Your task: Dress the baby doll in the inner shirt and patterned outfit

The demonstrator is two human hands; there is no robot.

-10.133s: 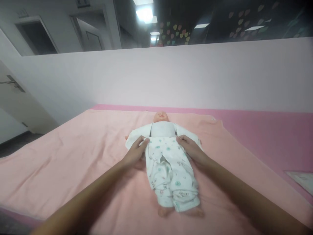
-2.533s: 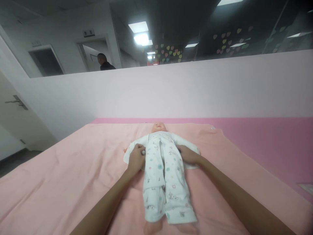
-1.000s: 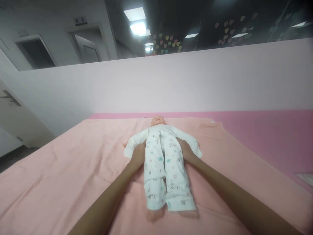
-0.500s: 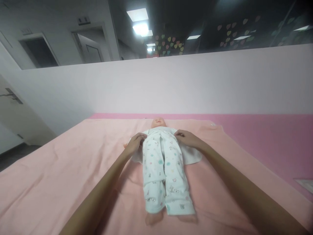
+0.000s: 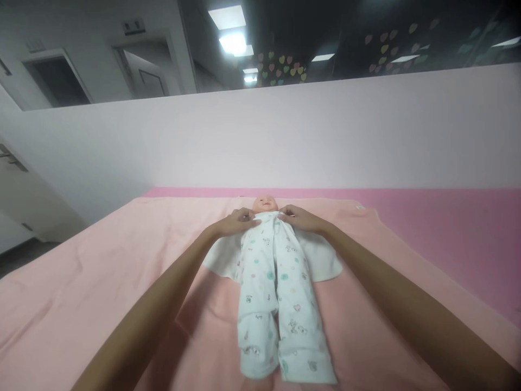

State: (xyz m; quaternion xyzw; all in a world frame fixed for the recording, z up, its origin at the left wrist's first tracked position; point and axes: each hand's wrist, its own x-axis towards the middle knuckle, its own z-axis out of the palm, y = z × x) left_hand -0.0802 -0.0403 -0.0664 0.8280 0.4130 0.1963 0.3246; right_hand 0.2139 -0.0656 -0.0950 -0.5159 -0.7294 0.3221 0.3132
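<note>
A baby doll [image 5: 265,203] lies on its back, head toward the wall. Printed baby trousers [image 5: 264,255], white with small animals and coloured dots, cover its body and legs. My left hand [image 5: 238,221] pinches the left corner of their waistband, just below the doll's head. At the opposite corner my right hand [image 5: 300,218] grips the waistband between thumb and fingers. White cloth of a top [image 5: 323,258] spreads out from under the trousers on both sides. The doll's arms are hidden, and its feet barely show at the bottom edge.
A pink blanket [image 5: 122,271] covers the surface under the doll, with a small tag [image 5: 360,207] at its far right corner. Beyond it stand a pink mat [image 5: 443,233] and a white wall [image 5: 317,141]. A door [image 5: 24,201] is at the left.
Both hands have moved up toward the doll's head, drawing the trousers' waistband up over the chest. The trouser legs now sit lower in view, and the feet are nearly out of frame.
</note>
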